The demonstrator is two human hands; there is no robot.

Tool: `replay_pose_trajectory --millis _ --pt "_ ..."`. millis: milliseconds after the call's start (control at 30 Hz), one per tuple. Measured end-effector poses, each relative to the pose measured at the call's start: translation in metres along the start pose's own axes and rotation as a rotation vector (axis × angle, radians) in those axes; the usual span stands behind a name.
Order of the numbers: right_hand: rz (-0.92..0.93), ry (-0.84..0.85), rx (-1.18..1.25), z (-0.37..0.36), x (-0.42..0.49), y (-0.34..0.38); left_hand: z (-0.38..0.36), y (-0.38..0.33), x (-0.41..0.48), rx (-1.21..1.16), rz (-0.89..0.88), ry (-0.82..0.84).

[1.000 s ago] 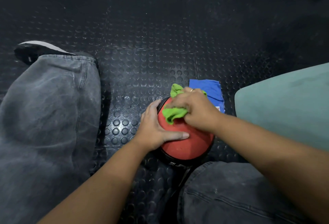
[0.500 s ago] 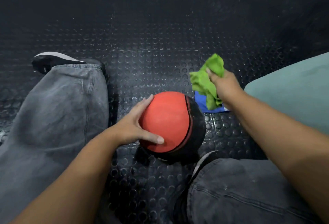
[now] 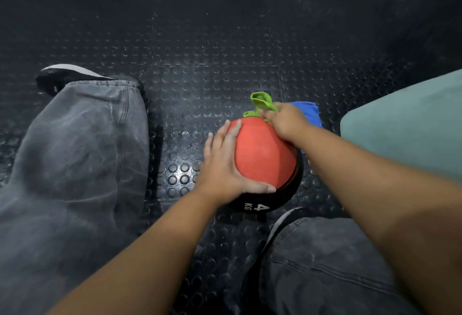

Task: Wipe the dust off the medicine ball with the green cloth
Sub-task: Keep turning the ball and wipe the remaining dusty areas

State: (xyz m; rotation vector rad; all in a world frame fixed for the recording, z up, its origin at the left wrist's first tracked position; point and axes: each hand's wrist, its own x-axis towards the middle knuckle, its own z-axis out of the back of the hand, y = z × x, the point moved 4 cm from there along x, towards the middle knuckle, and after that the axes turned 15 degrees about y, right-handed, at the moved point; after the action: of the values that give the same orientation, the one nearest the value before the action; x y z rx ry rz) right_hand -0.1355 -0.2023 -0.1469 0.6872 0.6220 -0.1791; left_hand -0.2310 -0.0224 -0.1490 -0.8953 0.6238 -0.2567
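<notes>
Medicine ball (image 3: 262, 154): on the studded rubber floor (image 3: 200, 39) between the person's knees, red panel up, black band low on the near side.
Left hand (image 3: 222, 164): spread flat against the ball's left side, thumb along the lower edge, bracing it rather than clenching.
Right hand (image 3: 285, 122): clenched round the bunched green cloth (image 3: 262, 100), pressing it onto the ball's far top.
Step in hand: likely a wiping stroke across the red panel.
Doing it well: keep the left palm firm so the ball cannot roll. Pull the cloth in overlapping passes. Turn the ball to reach the black band and the underside.
Writing: "4 KG" in white on the black band; no brand name can be read.
Nearby: a blue cloth (image 3: 310, 112) on the floor just behind the ball.
</notes>
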Motion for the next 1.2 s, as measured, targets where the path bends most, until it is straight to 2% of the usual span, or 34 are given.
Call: replay_pose_trajectory --millis 100,167,267,333,433,500,600,667,733,800,900,1000,1067,1200 --pt "0.162 -0.235 -0.18 -0.004 -0.037 0.003 -0.004 -0.014 0.013 -0.025 0.077 -0.013" --pt "0.328 -0.343 -0.189 -0.018 -0.083 0.006 -0.001 -0.019 0.023 -0.055 0.099 -0.007" --pt "0.529 -0.276 -0.273 -0.029 -0.115 0.011 0.001 -0.016 0.029 -0.002 0.065 0.039" --pt "0.594 -0.19 -0.332 -0.02 -0.103 0.012 0.003 -0.006 0.025 0.027 0.043 0.085" --pt "0.557 -0.223 -0.319 -0.006 -0.063 0.019 0.01 0.008 0.024 0.054 0.012 0.122" --pt "0.408 -0.242 -0.258 0.005 -0.033 0.022 0.01 0.008 0.024 0.032 0.014 0.121" --pt "0.159 -0.199 -0.19 0.016 -0.01 0.027 0.004 -0.001 0.024 -0.014 0.014 0.031" --pt "0.199 -0.291 -0.298 0.006 -0.032 0.034 0.007 -0.003 0.034 -0.046 0.035 0.013" --pt "0.343 -0.349 -0.359 -0.023 -0.076 0.035 0.014 0.004 0.048 -0.083 0.062 0.01" --pt "0.479 -0.312 -0.378 -0.045 -0.11 0.025 0.021 0.01 0.059 -0.101 0.092 -0.01" --pt "0.535 -0.296 -0.328 -0.029 -0.1 0.014 0.018 0.009 0.057 -0.128 0.115 -0.018" --pt "0.524 -0.368 -0.322 -0.021 -0.084 0.014 0.019 0.004 0.057 -0.177 0.141 -0.018" --pt "0.501 -0.422 -0.233 -0.017 -0.077 0.011 0.023 -0.003 0.058 -0.212 0.165 -0.008" --pt "0.316 -0.498 0.007 0.006 -0.065 -0.008 0.02 -0.017 0.058 -0.217 0.212 0.004"
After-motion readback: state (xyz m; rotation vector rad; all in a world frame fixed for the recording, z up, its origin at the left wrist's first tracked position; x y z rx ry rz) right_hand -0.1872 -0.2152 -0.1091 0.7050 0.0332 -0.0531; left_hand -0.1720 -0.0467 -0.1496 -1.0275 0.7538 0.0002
